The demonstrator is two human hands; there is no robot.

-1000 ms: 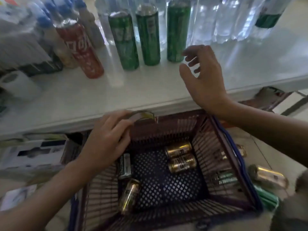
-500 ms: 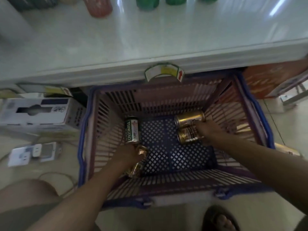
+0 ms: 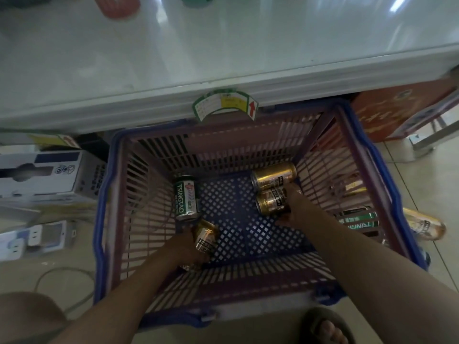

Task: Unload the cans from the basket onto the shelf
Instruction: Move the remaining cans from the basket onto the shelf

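Observation:
A purple basket with a blue rim [image 3: 101, 219] stands on the floor below the white shelf [image 3: 223, 50]. On its floor lie a green Tsingtao can [image 3: 186, 197] and three gold cans. My left hand [image 3: 185, 247] is closed around the near-left gold can [image 3: 206, 235]. Wrapped around the lower of the two right-hand gold cans [image 3: 269, 201] is my right hand [image 3: 296, 207]. The other gold can [image 3: 273, 175] lies just behind it, untouched. Bases of a red can [image 3: 116, 4] and a green can [image 3: 196, 0] show at the shelf's back.
Outside the basket's right wall a green can [image 3: 357, 220] and a gold can [image 3: 426, 224] lie on the tiled floor. A white box [image 3: 47, 175] and a power strip [image 3: 32, 238] sit at left. A red carton [image 3: 397, 108] is under the shelf at right. My sandalled foot [image 3: 325, 326] is by the basket.
Both hands dropped from the shelf edge into the basket and closed on gold cans. My view tilted down, so the shelf's standing cans slid nearly out of sight.

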